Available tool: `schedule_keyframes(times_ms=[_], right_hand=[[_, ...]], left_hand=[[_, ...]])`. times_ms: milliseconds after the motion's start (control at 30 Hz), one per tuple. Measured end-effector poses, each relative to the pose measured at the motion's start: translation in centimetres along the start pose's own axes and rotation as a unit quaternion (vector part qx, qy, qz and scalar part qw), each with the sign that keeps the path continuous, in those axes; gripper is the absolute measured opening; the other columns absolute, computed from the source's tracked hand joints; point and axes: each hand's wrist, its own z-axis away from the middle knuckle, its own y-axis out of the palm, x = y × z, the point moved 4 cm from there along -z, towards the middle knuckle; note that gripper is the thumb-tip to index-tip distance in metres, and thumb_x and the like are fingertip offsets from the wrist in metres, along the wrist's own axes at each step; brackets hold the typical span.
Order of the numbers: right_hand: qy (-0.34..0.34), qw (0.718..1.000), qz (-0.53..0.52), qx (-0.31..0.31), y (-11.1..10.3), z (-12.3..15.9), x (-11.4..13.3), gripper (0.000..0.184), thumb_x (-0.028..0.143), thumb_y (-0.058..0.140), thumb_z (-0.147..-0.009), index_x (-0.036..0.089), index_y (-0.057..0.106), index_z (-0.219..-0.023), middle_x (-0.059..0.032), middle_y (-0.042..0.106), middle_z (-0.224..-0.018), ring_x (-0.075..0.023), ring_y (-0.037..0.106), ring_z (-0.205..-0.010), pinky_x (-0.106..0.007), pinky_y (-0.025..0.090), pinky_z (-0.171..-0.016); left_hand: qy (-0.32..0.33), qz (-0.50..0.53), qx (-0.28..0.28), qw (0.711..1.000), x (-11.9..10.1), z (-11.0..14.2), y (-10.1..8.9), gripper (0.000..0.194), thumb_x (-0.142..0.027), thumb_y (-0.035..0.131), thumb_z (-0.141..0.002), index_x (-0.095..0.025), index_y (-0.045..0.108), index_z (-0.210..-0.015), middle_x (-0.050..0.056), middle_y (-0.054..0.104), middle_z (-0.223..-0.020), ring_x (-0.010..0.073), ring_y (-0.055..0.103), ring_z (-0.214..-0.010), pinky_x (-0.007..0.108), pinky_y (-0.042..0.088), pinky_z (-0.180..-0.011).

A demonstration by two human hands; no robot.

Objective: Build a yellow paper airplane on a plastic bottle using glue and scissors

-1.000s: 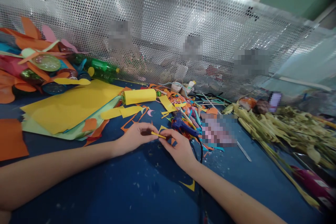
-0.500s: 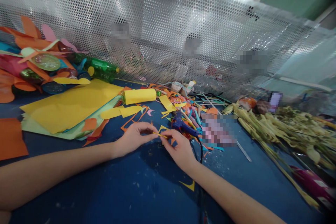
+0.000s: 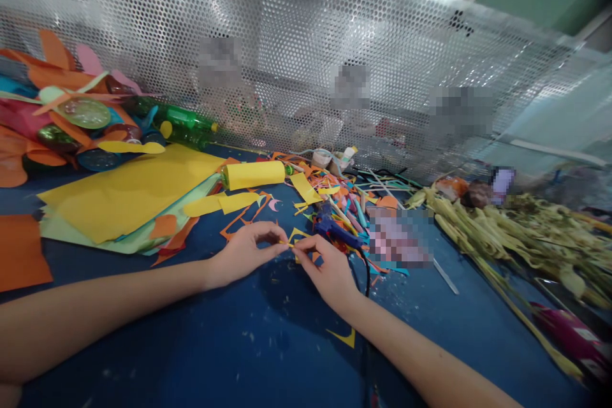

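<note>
Since the earlier frame, my left hand [image 3: 245, 254] and right hand [image 3: 331, 271] have shifted slightly, leaving less of the small yellow piece [image 3: 291, 245] showing. Both pinch it between fingertips above the blue table [image 3: 210, 344], apparently for fine control; the glue gun [image 3: 329, 224] lies nearby, presumably for reach.

Yellow strip [image 3: 291, 245]: small and narrow, pinched at one end by the left hand [image 3: 251, 254] and at the other by the right hand [image 3: 329, 269], held above the blue table [image 3: 201, 338]; mostly hidden by fingers, material not confirmed. Yellow scrap [image 3: 297, 231]: angular, just behind the fingertips, partly covered. Glue gun [image 3: 337, 230]: blue, lying on its side near the right hand, black cord trailing toward the table's near side. Curved yellow offcut [image 3: 348, 338]: flat on the table, beside the right forearm
</note>
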Motion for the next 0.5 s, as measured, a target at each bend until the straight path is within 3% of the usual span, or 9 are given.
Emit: schedule_keyframes(times_ms=[167,367,500], right_hand=[[0.045,0.999,0.014,-0.004,-0.2,-0.13,-0.22,0.014,0.032,0.057,-0.081,0.021,0.056,-0.072,0.0018,0.062,-0.069,-0.0134,0.059,-0.064,-0.024,0.047,-0.062],[0.029,0.999,0.01,0.007,0.06,-0.08,-0.57,0.009,0.026,0.05,-0.085,0.022,0.058,-0.085,0.0008,0.065,-0.082,-0.0142,0.061,-0.074,-0.025,0.047,-0.069],[0.039,0.999,0.011,0.003,0.07,-0.05,-0.87,0.01,0.027,0.05,-0.085,0.022,0.058,-0.083,0.0006,0.065,-0.08,-0.0143,0.061,-0.074,-0.026,0.047,-0.07]], left_hand=[[0.019,-0.006,-0.003,1.0,-0.18,-0.01,-0.05,0.011,-0.025,0.052,-0.082,-0.016,0.058,-0.081,0.002,0.057,-0.081,0.0133,0.055,-0.079,0.025,0.045,-0.075],[-0.001,0.008,-0.022,1.0,0.38,-0.22,-0.26,0.009,-0.024,0.052,-0.081,-0.016,0.057,-0.081,0.002,0.057,-0.083,0.014,0.055,-0.081,0.026,0.044,-0.078],[-0.024,0.022,-0.023,0.999,0.8,-0.26,-0.31,0.011,-0.027,0.054,-0.08,-0.016,0.056,-0.081,0.002,0.057,-0.083,0.0143,0.054,-0.08,0.028,0.045,-0.077]])
